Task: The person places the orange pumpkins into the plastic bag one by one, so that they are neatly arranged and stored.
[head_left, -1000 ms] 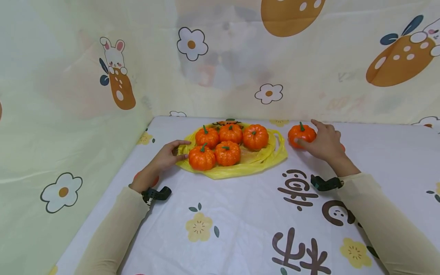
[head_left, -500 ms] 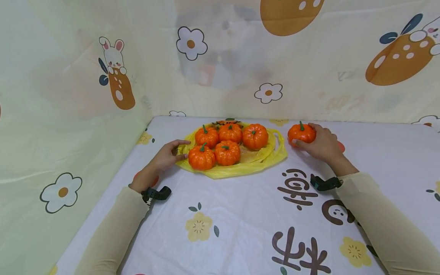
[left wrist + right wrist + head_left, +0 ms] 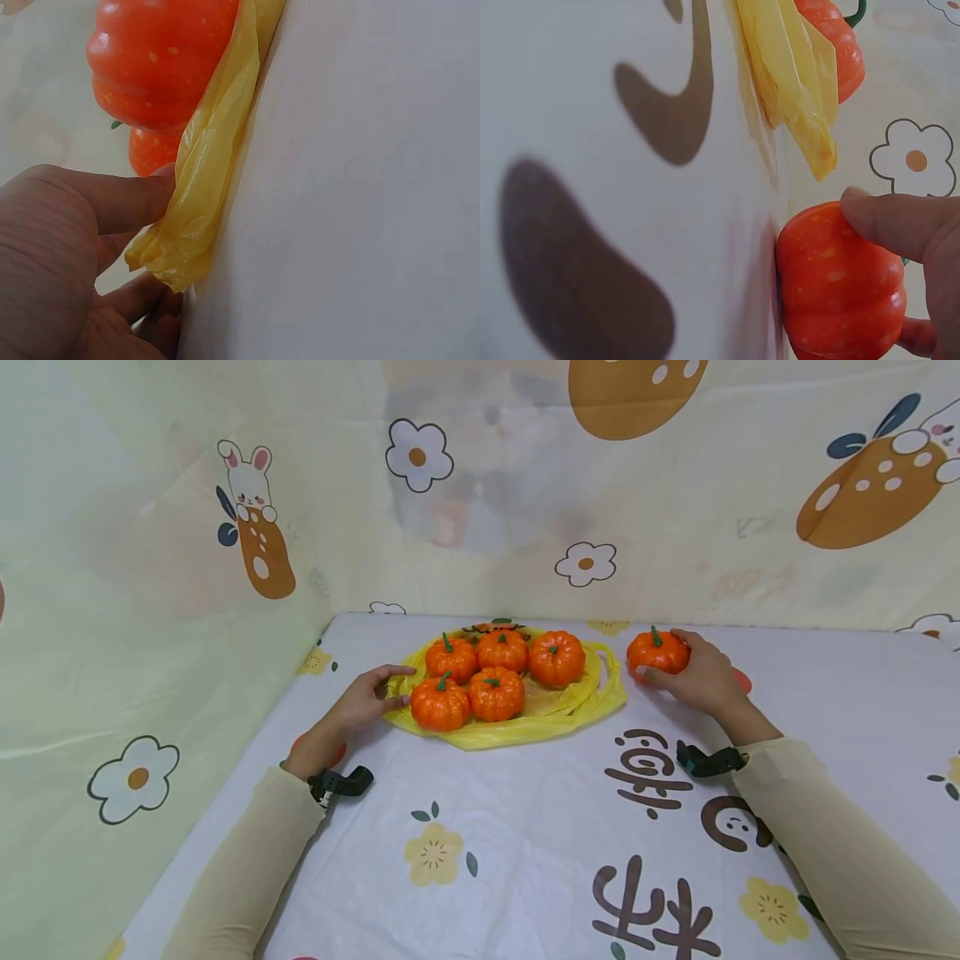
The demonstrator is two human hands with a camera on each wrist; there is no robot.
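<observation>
In the head view, a yellow plastic bag (image 3: 555, 724) lies flat with several small orange pumpkins (image 3: 497, 694) on it, their stems green. My left hand (image 3: 365, 700) holds the bag's left end, the thumb and fingers on either side of the crumpled yellow plastic (image 3: 199, 202) in the left wrist view. To the right of the bag, my right hand (image 3: 703, 672) grips a single pumpkin (image 3: 657, 651), with the thumb on its near side and fingers reaching over its far side. In the right wrist view this pumpkin (image 3: 840, 292) sits close against the white cloth.
A white tablecloth (image 3: 525, 827) with printed flowers and brown lettering covers the table. Patterned sheets hang as a back wall (image 3: 495, 510) and a left wall (image 3: 172, 660). Red patches (image 3: 742, 680) show beside the right hand and under the left wrist.
My right hand's fingers have closed around the lone pumpkin, drawing in from a wider spread. The left hand and the bag have stayed in place.
</observation>
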